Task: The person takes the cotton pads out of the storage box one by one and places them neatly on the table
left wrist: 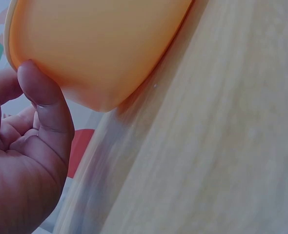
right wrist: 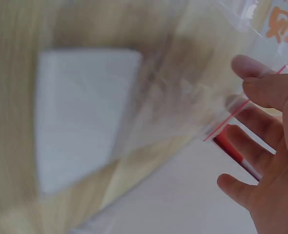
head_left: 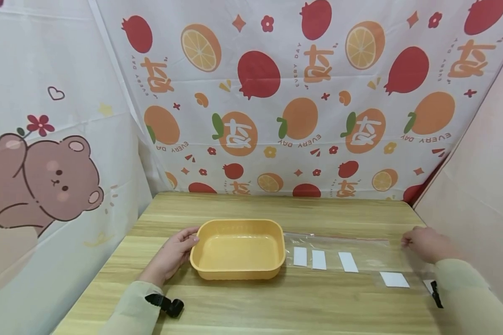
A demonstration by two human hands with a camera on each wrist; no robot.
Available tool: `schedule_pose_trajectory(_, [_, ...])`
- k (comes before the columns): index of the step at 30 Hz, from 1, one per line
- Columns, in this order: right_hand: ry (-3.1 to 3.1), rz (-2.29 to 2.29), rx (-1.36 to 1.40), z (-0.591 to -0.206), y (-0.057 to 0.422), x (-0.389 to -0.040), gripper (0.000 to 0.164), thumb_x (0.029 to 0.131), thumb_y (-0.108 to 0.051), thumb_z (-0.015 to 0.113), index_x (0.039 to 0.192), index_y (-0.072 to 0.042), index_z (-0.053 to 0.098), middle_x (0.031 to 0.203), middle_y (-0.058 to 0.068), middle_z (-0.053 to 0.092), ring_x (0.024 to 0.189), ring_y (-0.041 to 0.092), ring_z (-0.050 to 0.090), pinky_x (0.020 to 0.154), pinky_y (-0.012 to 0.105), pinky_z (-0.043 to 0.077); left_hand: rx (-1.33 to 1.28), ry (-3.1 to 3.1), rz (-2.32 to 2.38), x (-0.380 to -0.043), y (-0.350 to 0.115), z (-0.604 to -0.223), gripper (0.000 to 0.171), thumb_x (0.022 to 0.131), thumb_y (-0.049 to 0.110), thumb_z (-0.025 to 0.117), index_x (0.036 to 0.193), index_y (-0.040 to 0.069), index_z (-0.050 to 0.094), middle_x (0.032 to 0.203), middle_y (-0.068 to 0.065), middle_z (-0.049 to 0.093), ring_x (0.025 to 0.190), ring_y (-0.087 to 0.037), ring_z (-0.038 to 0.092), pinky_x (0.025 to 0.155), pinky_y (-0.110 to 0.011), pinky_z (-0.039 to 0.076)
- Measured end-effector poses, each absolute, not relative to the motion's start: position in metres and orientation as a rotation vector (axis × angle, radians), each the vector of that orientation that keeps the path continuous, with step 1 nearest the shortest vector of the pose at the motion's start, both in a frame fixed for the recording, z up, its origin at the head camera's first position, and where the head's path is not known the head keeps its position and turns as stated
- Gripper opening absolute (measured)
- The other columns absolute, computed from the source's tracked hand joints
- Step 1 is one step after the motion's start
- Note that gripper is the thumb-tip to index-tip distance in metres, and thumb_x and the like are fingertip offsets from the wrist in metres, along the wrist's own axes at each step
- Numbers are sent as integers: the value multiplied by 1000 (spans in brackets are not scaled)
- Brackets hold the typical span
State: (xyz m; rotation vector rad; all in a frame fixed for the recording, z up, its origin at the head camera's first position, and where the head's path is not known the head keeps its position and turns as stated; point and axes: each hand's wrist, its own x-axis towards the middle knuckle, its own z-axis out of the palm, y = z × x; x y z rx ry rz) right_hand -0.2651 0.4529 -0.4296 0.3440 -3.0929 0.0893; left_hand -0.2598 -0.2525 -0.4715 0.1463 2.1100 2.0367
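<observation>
At the left end of a yellow plastic basin [head_left: 236, 253], my left hand [head_left: 173, 253] grips the rim. In the left wrist view, the thumb [left wrist: 44, 95] presses against the basin's wall, with the other fingers around the edge. My right hand [head_left: 429, 244] is at the table's right side. Its thumb and forefinger pinch a clear zip bag [right wrist: 183, 92] near the red zip line, as the right wrist view shows; the other fingers are spread. A white label [right wrist: 85, 112] shows blurred on that bag.
Several clear zip bags with white labels [head_left: 318, 259] lie overlapping in a row right of the basin. Another white label [head_left: 394, 279] is nearer the right forearm. A fruit-print curtain [head_left: 257, 74] hangs behind the wooden table [head_left: 243, 309], and a bear-print curtain [head_left: 63, 177] hangs left.
</observation>
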Motion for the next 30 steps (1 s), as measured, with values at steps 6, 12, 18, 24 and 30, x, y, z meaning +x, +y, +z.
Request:
schedule_pose_trajectory(6, [-3020, 105, 350, -445, 449, -272, 16, 88, 0, 69, 84, -15, 73, 83, 2, 60, 80, 26, 59, 74, 51, 52, 146, 2112, 2038, -260, -252, -471, 54, 107, 17, 53, 153, -2, 35, 122, -20, 56, 103, -20, 63, 82, -33, 58])
schedule_pose_trajectory(12, [-3032, 87, 278, -452, 443, -276, 19, 91, 1, 60, 85, -12, 71, 82, 4, 59, 78, 26, 58, 73, 53, 52, 144, 2121, 2029, -260, -252, -471, 54, 107, 17, 52, 153, -2, 34, 124, -20, 55, 105, -20, 63, 83, -34, 58])
schedule_pose_trajectory(18, [-3055, 87, 243, -451, 440, -276, 17, 92, -2, 58, 87, -12, 70, 85, 6, 61, 80, 29, 61, 74, 55, 52, 144, 2118, 2036, -260, -252, -470, 54, 106, 17, 53, 153, -3, 35, 122, -19, 56, 103, -20, 63, 82, -33, 58])
schedule_pose_trajectory(24, [-3094, 201, 234, -456, 446, -279, 16, 89, -1, 61, 102, -4, 70, 95, 16, 67, 94, 41, 64, 80, 60, 51, 147, 2106, 2046, -260, -252, -471, 53, 106, 16, 53, 153, -3, 36, 120, -18, 56, 102, -19, 63, 81, -33, 58])
schedule_pose_trajectory(30, [-3083, 252, 310, -463, 452, -282, 23, 86, 2, 63, 107, -1, 70, 101, 20, 68, 99, 46, 63, 83, 61, 50, 153, 2103, 2039, -261, -253, -472, 54, 106, 16, 53, 154, -2, 34, 121, -18, 56, 103, -18, 63, 83, -33, 58])
